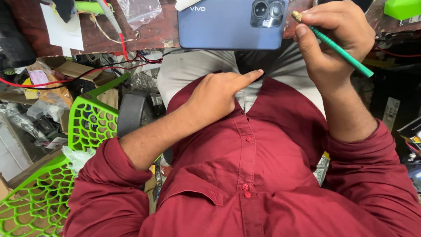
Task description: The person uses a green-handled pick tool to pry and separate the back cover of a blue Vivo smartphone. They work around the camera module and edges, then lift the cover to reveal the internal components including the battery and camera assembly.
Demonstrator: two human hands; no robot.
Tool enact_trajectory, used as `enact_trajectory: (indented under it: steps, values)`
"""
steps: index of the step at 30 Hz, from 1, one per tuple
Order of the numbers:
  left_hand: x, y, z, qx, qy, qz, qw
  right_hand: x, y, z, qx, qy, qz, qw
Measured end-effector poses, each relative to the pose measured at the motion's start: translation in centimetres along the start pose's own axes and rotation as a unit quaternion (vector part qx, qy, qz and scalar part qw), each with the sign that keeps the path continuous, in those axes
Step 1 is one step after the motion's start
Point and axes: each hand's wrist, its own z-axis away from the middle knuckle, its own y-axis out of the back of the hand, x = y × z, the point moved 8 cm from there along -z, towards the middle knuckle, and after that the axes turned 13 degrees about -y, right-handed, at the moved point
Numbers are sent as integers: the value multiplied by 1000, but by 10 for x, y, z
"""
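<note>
Dark red button shirt (263,184) fills the lower and middle frame, sleeves rolled to the elbows; grey trousers (188,70) show above it at centre. Green lattice plastic chair (87,127) sits at lower left. Dark wooden bench edge (149,30) runs across the top.

Blue smartphone (230,24) lies back-up at top centre, camera block toward the right, its lower edge overhanging the bench above the lap. Neither hand touches it.

Left hand (219,94) is at frame centre, resting against the shirt front, index finger stretched out toward the right, other fingers curled in; it holds nothing.

Right hand (333,39) is at upper right, thumb and fingers pinched shut around a green-handled tool (340,48). The tool's brass tip (297,16) sits just beside the phone's right edge; its tail points down-right.

Red and black wires (66,74) trail across the left, over cardboard and clutter. Clear plastic bag (140,11) and white paper (63,28) lie on the bench at upper left. Green block (401,8) at top right corner.

Risks, as judged: the phone overhangs with no hand steadying it, so a push from the tool tip could slide it off into the lap. The tip is close to the camera lenses; a slip could scratch the glass. Loose wires near the knee could snag.
</note>
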Motion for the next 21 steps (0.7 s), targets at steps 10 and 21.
enact_trajectory:
  steps: [10, 21]
  values:
    - [0, -1, -10, 45, -38, -36, 998, 15, 10, -3, 60, -145, -129, 979]
    - [42, 48, -31, 98, -205, -193, 955, -2, 7, 0, -5, 2, 6, 1000]
